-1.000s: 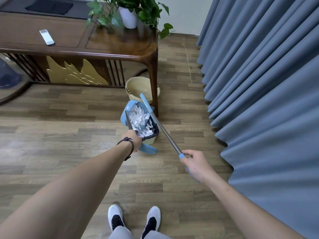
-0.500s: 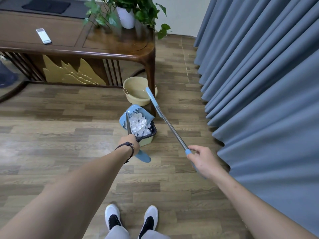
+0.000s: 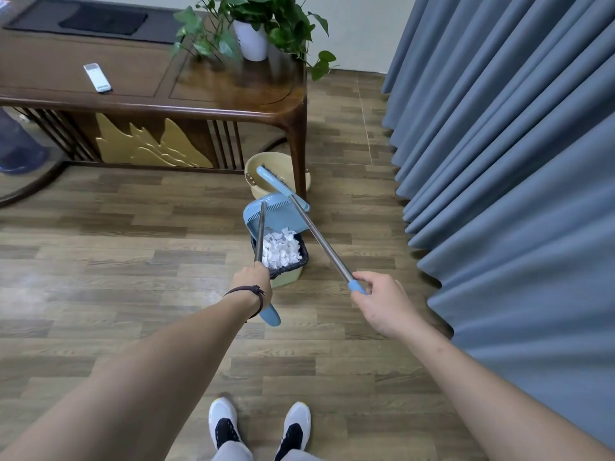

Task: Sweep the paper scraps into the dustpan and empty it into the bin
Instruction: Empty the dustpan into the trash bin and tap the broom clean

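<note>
My left hand grips the metal handle of the blue dustpan, which is tipped steeply over the small bin with its black liner. White paper scraps fill the bin's top, and the pan's face looks bare. My right hand holds the broom by its blue grip. The broom's blue head reaches past the dustpan toward the table leg.
A dark wooden table stands ahead with a potted plant and a white remote on it. A beige basin sits under its corner. Grey-blue curtains hang along the right. My shoes are below.
The dustpan has tipped up further and the scraps have slid out of it into the bin. The broom has swung up and right, away from the pan's mouth.
</note>
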